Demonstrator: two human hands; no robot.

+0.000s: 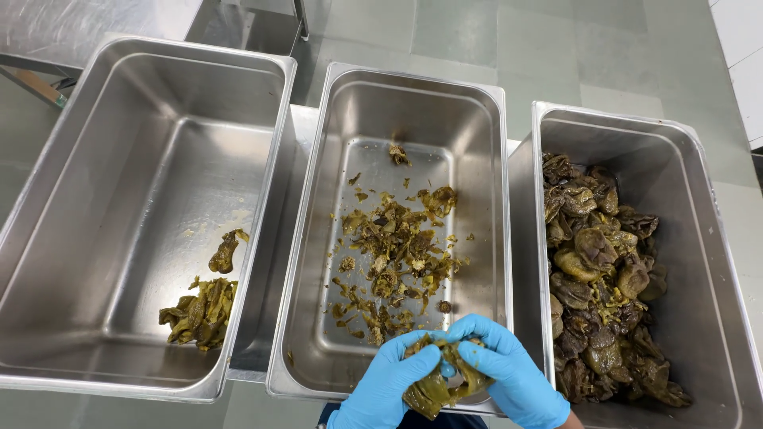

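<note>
Item: roasted green pepper (435, 387), limp and dark-flecked, held over the near rim of the middle steel pan (338, 103). Your left hand (387, 383) and right hand (509, 373), blue-gloved, pinch it from both sides, fingertips pressed in. Step, by appearance: stripping skin and seeds. Scraps (393, 254) lie in that pan; cleaned pieces (199, 311) left; unworked peppers (604, 278) right. Next calls for gentle pulling.

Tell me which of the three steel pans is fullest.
The right-hand pan, heaped with dark whole peppers; the other two hold only thin scatterings.
</note>
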